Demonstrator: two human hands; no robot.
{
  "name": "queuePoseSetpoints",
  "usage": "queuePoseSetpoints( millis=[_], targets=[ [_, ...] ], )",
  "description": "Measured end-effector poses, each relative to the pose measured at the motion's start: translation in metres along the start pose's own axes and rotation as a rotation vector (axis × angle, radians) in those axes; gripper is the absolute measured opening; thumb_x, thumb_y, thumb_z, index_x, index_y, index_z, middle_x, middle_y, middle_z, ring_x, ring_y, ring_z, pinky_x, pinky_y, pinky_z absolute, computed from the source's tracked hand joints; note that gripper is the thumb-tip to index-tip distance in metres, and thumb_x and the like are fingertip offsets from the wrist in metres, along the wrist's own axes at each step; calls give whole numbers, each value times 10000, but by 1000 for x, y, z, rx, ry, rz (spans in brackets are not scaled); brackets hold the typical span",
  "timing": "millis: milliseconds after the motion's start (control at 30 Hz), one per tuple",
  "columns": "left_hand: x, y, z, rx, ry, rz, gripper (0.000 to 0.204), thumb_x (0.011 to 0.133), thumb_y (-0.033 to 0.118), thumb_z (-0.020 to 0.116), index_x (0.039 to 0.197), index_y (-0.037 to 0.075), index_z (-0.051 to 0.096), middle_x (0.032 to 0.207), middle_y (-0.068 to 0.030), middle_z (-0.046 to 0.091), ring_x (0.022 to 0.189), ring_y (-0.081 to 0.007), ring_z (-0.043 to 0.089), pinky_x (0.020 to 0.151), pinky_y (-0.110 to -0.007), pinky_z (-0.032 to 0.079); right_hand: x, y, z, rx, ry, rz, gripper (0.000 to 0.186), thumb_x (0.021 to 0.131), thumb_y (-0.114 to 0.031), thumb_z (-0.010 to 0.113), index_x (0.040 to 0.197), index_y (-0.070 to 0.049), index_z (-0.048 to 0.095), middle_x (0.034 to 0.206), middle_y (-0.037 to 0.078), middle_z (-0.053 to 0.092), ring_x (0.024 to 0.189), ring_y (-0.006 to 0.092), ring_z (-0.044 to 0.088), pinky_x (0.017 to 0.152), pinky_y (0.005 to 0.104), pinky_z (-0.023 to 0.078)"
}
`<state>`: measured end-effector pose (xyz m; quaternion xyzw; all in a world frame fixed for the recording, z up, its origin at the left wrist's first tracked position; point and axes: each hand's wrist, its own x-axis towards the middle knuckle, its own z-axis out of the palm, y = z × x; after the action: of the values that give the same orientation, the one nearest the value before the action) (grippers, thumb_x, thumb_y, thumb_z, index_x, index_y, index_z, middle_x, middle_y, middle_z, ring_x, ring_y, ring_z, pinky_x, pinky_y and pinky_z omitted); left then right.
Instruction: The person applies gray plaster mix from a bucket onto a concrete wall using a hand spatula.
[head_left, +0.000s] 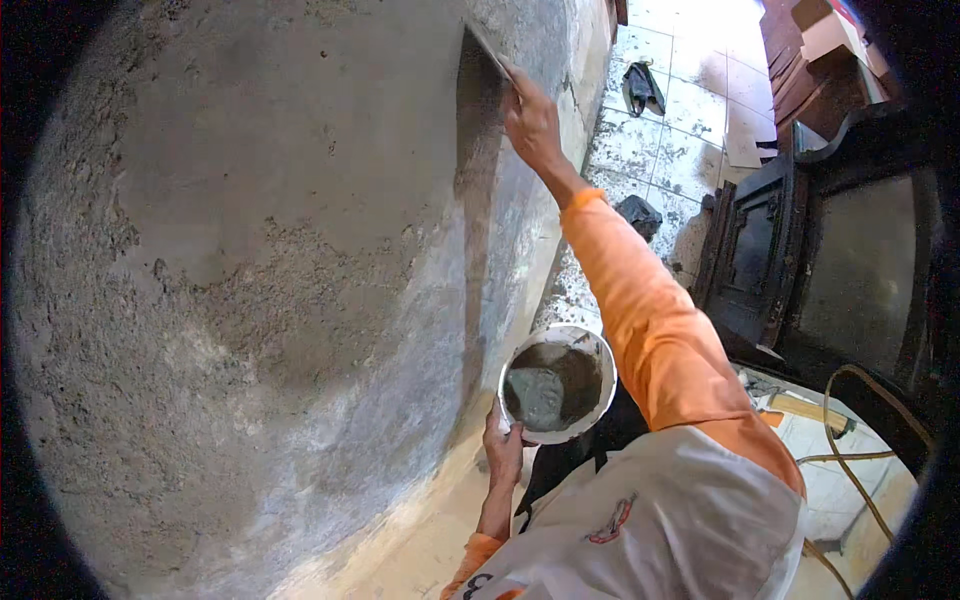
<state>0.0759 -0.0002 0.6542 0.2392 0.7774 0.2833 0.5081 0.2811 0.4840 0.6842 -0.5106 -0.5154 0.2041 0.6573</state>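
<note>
My right hand (532,122) is raised at arm's length against the wall, closed around a trowel (484,46). The trowel shows nearly edge-on as a thin strip at the wall, with a dark shadow below it. My left hand (503,448) grips the near left side of a white bucket (608,395), its thumb by the rim. Wet grey mortar (540,398) lies in the bucket, and brown-grey residue coats the inner wall. Smooth damp plaster (270,130) covers the upper part of the wall; rougher, grainy plaster (310,300) lies below it.
Bare, whitish-grey wall (370,440) runs along the lower left. Mortar spatters the white floor tiles (630,140), where black plastic bags (642,88) lie. Dark wooden furniture (770,250) stands at the right, near cardboard (830,40). A yellowish hose (838,455) curls at the lower right.
</note>
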Motion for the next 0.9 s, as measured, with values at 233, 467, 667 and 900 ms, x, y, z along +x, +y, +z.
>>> queuePoseSetpoints(
  millis=[233, 467, 667, 900],
  targets=[
    [10, -31, -24, 120, -4, 151, 688, 929, -51, 590, 1589, 27, 414, 1542, -181, 488, 1185, -309, 663, 780, -359, 673, -74, -46, 30, 154, -50, -72, 620, 856, 118, 526, 1451, -50, 571, 1356, 222, 670, 1237, 415, 657, 1019, 435, 538],
    [-1, -13, -17, 7, 3, -69, 703, 904, -40, 607, 1583, 6, 432, 1587, -195, 469, 1394, -272, 522, 1124, -355, 461, -184, -106, 1, 177, -224, -12, 608, 887, 140, 553, 1457, -68, 592, 1446, 190, 627, 1318, 374, 623, 1074, 411, 525],
    [3, -29, -29, 133, -26, 125, 727, 900, -112, 576, 1592, 35, 412, 1542, -185, 492, 1163, -290, 676, 787, -344, 660, -108, -18, -23, 12, 44, -19, 403, 948, 34, 587, 1331, -69, 654, 972, 242, 710, 838, 425, 697, 727, 471, 547],
    [7, -5, -14, 255, -6, 89, 705, 902, -34, 624, 1581, 51, 460, 1539, -200, 521, 1406, -298, 513, 1161, -371, 416, -30, 22, 15, -25, 6, 2, 357, 984, -53, 575, 1330, -72, 659, 1079, 266, 706, 955, 442, 694, 857, 440, 550]
  ],
)
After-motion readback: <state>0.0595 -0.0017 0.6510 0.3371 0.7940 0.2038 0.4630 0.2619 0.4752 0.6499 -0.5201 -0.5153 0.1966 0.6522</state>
